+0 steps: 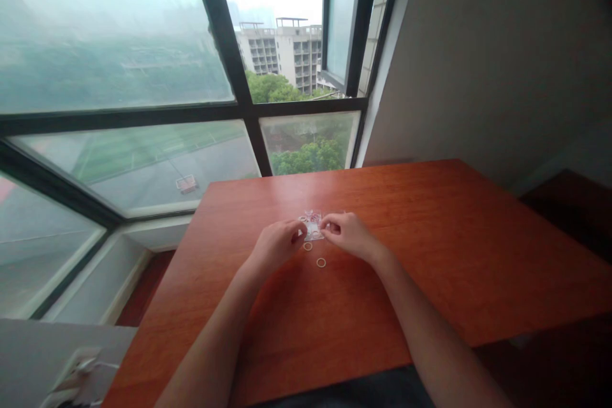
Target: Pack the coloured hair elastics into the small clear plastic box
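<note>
A small clear plastic packet [313, 226] lies on the reddish wooden table [430, 236] between my hands. My left hand [277, 243] has its fingers curled and pinches the packet's left edge. On the packet's right edge my right hand [347, 232] pinches with curled fingers too. Two small pale rings lie loose on the wood just in front of the packet, one ring [307, 246] close to my left fingers and the other ring [320, 262] a little nearer to me. What is inside the packet is too small to make out.
A large dark-framed window [229, 64] runs along the far and left sides of the table. A grey wall [478, 57] stands at the right. Pale objects [76, 373] lie on the sill at bottom left.
</note>
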Available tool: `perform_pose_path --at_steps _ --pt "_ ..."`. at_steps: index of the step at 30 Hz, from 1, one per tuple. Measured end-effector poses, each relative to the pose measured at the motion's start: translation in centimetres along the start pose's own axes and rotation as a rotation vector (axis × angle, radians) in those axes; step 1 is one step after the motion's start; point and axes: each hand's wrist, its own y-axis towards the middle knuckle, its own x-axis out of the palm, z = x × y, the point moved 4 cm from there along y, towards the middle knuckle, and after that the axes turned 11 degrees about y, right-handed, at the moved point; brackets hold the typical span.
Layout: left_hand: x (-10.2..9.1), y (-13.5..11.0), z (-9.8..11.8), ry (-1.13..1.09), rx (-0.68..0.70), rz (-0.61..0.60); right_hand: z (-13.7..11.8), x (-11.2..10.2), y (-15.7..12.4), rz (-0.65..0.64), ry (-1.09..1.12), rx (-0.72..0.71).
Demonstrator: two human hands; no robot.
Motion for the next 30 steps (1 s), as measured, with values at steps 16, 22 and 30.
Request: perform_pose_path --at_steps 16,22,30 --pt "-1.3 -0.5 1.5 0.066 0.046 -0.137 2.1 1.0 1.0 0.162 -0.154 0.093" --pt "-0.8 -0.6 1.7 0.111 0.087 -0.137 2.4 0.4 0.7 0.173 -0.123 0.083" --pt "0.3 -0.6 2.5 0.199 0.09 -0.206 2.6 0.0 0.6 0.183 -0.073 0.059"
